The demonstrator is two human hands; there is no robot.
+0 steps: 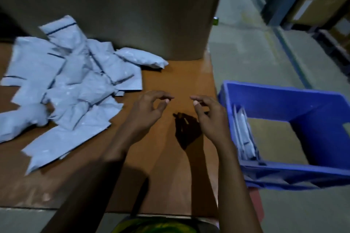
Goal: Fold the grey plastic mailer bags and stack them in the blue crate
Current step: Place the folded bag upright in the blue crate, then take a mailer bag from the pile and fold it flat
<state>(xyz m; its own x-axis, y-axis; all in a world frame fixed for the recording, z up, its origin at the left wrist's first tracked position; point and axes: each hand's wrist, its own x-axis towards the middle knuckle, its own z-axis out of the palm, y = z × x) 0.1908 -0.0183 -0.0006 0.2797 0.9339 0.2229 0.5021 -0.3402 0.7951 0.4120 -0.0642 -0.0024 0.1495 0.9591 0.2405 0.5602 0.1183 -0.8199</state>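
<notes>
both hands hover over the brown table [170,166], holding nothing: left hand [145,113] and right hand [210,119] with fingers loosely curled, tips apart. the grey mailer bags [72,81] lie heaped at the table's left (unfolded). folded bags [244,134] stand inside the blue crate [284,96], against its left wall.

Both hands, left [149,113] and right [210,117], hover empty over the table [170,166]; mailers [72,85] piled left, crate [295,138] right, seemingly holding a few folded ones.

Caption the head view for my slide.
Over the table, left hand and right hand hover empty; grey mailer bags heaped left, blue crate right.
</notes>
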